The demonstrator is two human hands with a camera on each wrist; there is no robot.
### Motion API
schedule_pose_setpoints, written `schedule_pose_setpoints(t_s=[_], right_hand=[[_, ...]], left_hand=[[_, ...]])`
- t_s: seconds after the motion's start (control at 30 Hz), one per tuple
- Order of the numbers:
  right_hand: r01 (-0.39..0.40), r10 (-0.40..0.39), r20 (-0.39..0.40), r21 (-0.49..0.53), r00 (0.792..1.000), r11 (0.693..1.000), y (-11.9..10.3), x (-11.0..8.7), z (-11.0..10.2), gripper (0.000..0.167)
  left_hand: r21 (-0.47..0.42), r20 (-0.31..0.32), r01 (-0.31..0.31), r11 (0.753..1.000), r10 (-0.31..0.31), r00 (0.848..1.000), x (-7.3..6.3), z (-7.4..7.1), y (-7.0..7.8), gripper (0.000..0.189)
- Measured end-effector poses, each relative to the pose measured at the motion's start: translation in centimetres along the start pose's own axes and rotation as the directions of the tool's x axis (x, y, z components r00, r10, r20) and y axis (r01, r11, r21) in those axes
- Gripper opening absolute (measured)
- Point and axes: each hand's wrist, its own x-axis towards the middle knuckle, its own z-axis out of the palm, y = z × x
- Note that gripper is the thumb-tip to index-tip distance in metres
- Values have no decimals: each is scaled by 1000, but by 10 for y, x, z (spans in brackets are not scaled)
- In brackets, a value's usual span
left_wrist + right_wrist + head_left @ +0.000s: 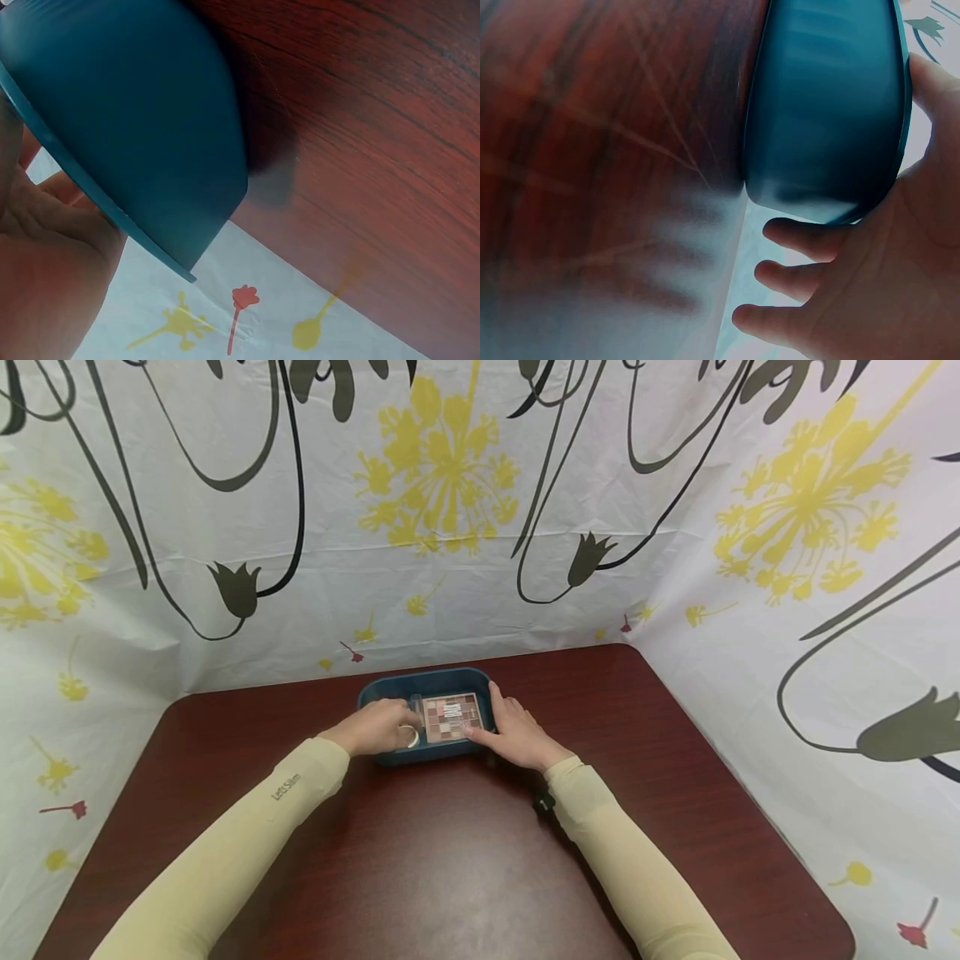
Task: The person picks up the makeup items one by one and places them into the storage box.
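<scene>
A dark blue tray point(431, 753) stands near the table's far edge. Inside lies a square makeup palette point(450, 717) with a grid of brown and pink shades, beside a small clear tube point(417, 708). My left hand point(375, 727) reaches over the tray's left side, fingers bent down inside; a white ring-shaped thing point(409, 737) shows at the fingertips, and I cannot tell whether they pinch it. With the thumb over the palette's edge and the fingers along the outer wall, my right hand point(517, 737) holds the tray's right rim.
The dark red-brown table point(450, 860) has rounded corners and a glossy top. A white patterned sheet point(450, 593) hangs behind it and along both sides. A small black object point(543, 803) shows by the right wrist.
</scene>
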Motion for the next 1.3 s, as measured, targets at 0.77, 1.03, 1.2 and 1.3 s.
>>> schedule_pose_setpoints(t_s=[0.77, 1.03, 1.2, 1.3], right_hand=[[11, -11, 5, 14, 1000, 1000, 1, 1, 0, 104], [4, -4, 10, 22, 1000, 1000, -1, 0, 1, 103], [-6, 6, 20, 21, 1000, 1000, 1, 0, 2, 104], [-5, 5, 15, 29, 1000, 1000, 3, 0, 2, 105]], left_hand=[[-21, 73, -26, 999, 28, 997, 6, 3, 0, 18], [-29, 63, -7, 1000, 8, 998, 2, 3, -1, 21], [-32, 46, -3, 1000, 4, 999, 0, 3, -3, 22], [-26, 33, -2, 1000, 3, 999, -2, 2, -2, 24]])
